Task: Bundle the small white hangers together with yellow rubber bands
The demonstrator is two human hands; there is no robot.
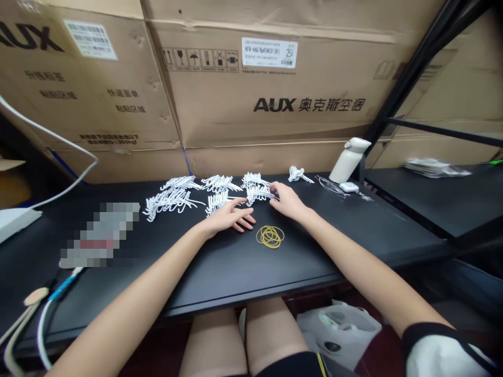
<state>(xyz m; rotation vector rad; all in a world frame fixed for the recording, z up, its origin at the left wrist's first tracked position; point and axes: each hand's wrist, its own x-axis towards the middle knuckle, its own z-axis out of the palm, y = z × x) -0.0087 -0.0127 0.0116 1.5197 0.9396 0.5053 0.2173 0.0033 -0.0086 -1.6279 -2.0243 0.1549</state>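
Note:
Several bundles of small white plastic hooks [176, 196] lie in a row on the black table [220, 267]. My left hand [230, 217] rests flat on the table, fingers spread, its tips beside one white bundle [217, 201]. My right hand [286, 200] reaches to another white bundle [257, 193] and its fingers touch it. A small heap of yellow rubber bands [270, 236] lies just in front of both hands.
Large AUX cardboard boxes [275, 89] stand along the back of the table. A white bottle [349, 157] and a pair of glasses [330, 186] sit at the right. Cables [47, 309] and a blurred object [100, 235] lie at the left. A black shelf frame [432, 131] rises on the right.

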